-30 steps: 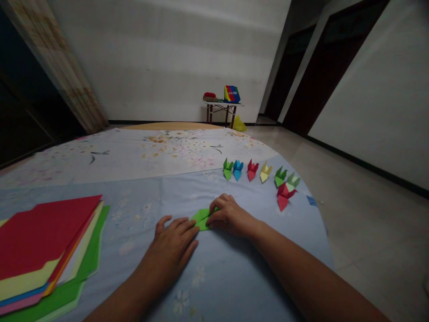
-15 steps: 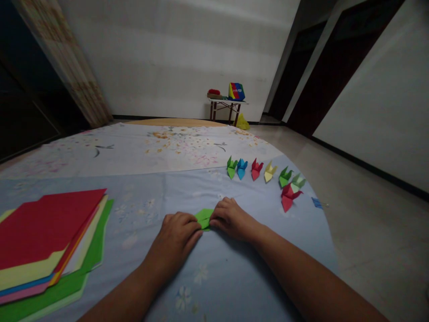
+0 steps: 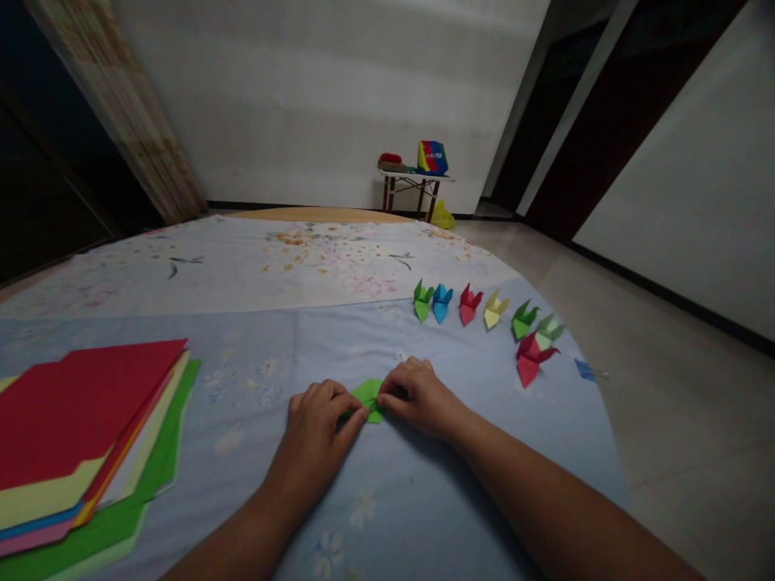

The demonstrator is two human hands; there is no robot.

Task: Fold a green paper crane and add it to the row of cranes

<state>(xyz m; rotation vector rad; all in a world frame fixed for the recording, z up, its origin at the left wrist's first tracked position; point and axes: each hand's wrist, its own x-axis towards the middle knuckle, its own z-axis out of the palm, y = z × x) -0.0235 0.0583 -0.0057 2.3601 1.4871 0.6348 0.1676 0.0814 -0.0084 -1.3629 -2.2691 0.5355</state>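
A small piece of green folded paper (image 3: 370, 392) lies on the blue part of the tablecloth, between my two hands. My left hand (image 3: 324, 424) pinches its left edge, thumb and fingers closed together. From the other side my right hand (image 3: 421, 397) has its fingertips closed on the right edge. The fingers cover both ends of the paper, so its full shape is hidden. Beyond my right hand stand several folded paper cranes, among them a blue one (image 3: 441, 303), a yellow one (image 3: 495, 310) and a large red one (image 3: 533, 360).
A stack of coloured paper (image 3: 90, 403), red on top, lies at the left. Near the round table's right edge is a small blue item (image 3: 584, 369). Against the far wall stands a small table (image 3: 417, 177) with a colourful box (image 3: 432, 158), a yellow bag (image 3: 443, 215) beside it.
My fingertips have shifted slightly on the green paper, and its near edge shows a little more. The whole view has turned slightly, moving the cranes rightward in the picture.
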